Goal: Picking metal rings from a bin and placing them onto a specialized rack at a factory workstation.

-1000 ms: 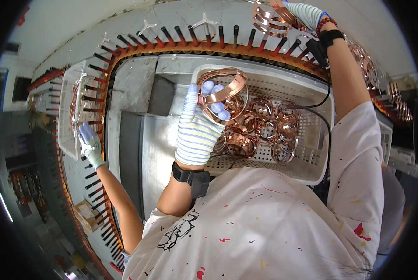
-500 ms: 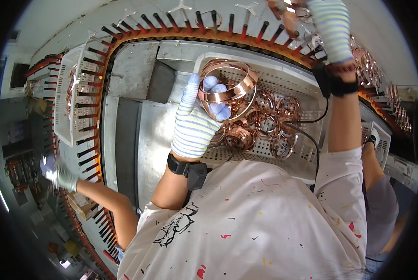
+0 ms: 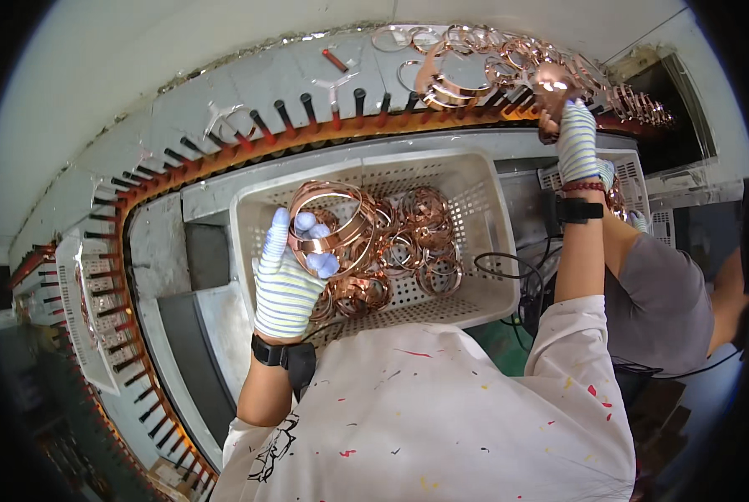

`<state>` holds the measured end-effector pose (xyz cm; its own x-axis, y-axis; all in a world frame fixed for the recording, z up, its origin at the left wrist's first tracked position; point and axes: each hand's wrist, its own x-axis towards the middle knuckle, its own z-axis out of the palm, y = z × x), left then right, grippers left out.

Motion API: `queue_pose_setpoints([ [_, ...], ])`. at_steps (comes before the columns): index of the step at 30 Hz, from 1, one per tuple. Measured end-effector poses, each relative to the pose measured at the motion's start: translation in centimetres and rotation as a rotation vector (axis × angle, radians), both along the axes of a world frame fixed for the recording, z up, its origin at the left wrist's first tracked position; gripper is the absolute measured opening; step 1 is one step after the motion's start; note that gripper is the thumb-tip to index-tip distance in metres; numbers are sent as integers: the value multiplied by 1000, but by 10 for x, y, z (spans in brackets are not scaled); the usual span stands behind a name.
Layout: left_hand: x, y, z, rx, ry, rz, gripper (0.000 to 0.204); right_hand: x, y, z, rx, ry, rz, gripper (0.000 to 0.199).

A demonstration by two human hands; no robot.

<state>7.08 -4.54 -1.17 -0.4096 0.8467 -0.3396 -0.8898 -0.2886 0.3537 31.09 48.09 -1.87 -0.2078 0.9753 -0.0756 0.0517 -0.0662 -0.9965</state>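
My left hand [image 3: 289, 280], in a striped glove with bluish fingertips, is closed round several shiny copper-coloured rings [image 3: 359, 224]. It holds them above the near left part of a white perforated crate [image 3: 483, 251]. More copper-coloured rings [image 3: 424, 213] lie in bundles inside that crate. At the far right, my right hand [image 3: 577, 138], gloved alike, is closed on a shiny copper-coloured band [image 3: 552, 88] over the conveyor's edge. The band hides most of its fingers. Loose rings [image 3: 462, 38] and a wide ring [image 3: 454, 79] lie just beyond and to the left.
A curved conveyor [image 3: 249, 142] with upright black-and-red pegs runs behind the crate and down the left. Black cables [image 3: 508, 266] loop over the crate's right rim. A co-worker in grey [image 3: 667, 293] is close on the right, with another crate [image 3: 633, 167].
The view has swung to the right, so the crate appears further left. My right hand, blurred before among the rings, now grips a shiny band. My left hand still holds its rings.
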Motion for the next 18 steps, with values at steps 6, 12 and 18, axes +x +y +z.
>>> queue_pose_setpoints([
  [6, 9, 14, 6, -172, 43, 106, 32, -115, -87, 38, 179, -141, 523, 47],
  [12, 6, 15, 3, -202, 85, 97, 30, -202, -77, 81, 455, -860, 1001, 49],
  [18, 2, 16, -4, -166, 49, 118, 30, -241, -88, 57, 1259, -1143, 828, 27],
])
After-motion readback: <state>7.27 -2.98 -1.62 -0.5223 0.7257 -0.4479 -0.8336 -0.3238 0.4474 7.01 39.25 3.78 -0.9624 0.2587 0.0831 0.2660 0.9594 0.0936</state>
